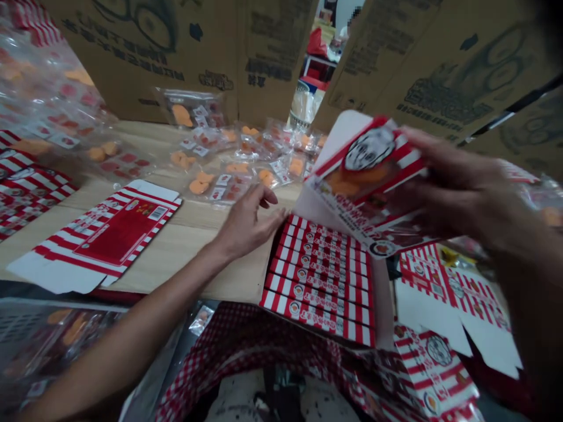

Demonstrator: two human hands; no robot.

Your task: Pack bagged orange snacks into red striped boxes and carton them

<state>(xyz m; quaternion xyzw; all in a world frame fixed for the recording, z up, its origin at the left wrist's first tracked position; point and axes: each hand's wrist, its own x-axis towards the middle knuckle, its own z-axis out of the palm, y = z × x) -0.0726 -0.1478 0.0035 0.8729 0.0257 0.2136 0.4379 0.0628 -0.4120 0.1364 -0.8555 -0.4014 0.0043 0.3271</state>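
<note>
So the person's left hand point(248, 225) was down low, palm toward the table, fingers loosely spread and open with nothing in them, and the fingertips sat right at the edge of a fanned stack of flat cartons point(319, 281), though I couldn't tell if they were actually touching. The right hand point(457, 181) was up higher with its fingers curled around a carton blank point(365, 176), gripping it firmly and holding it tilted in the air just above the stack. That blank was unfolded, red-and-white striped, with a round cartoon face and orange food art on it. The stack sat at the near edge of a wooden tabletop point(176, 246), with another flat carton point(97, 237) lying to its left and clear plastic packets of orange pieces point(229, 158) scattered behind. A red gingham cloth point(246, 363) hung below the table. As for text, one carton had a barcode, but the small print was too blurry to read, and so was the dark lettering on the brown cardboard boxes point(145, 53) standing behind everything.
</note>
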